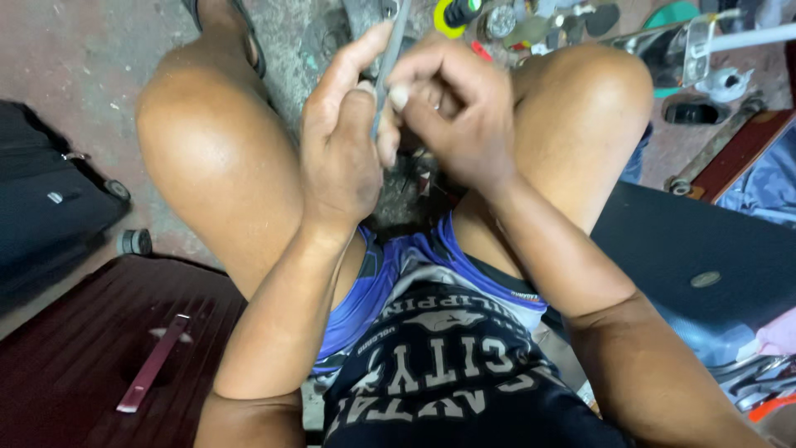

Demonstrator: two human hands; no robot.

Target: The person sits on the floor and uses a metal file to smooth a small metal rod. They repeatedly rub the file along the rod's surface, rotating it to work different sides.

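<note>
- Two bare hands are seen close together between the raised knees, over a rough concrete floor [75, 50].
- Much of the thin grey metal strip [390, 58] is hidden: its lower part is covered by the left hand [344, 145], and its top is cut off by the upper edge of the view.
- What lies under the hands cannot be made out; only a dark, tangled patch [410, 187] is seen there.
- The strip is seen as narrow, flat and dull grey, standing nearly upright with a slight lean to the right.
- The left hand is closed around the strip, with the forefinger stretched up along it.
- The right hand [464, 116] is curled narrowly against the strip, fingertips pinched at its edge; whether something small is held there cannot be told.
- A dark red ribbed suitcase shell [66, 365] is seen at the lower left, a black bag [41, 199] above it.
- Small cluttered parts [531, 21] at the top are blurred.
</note>
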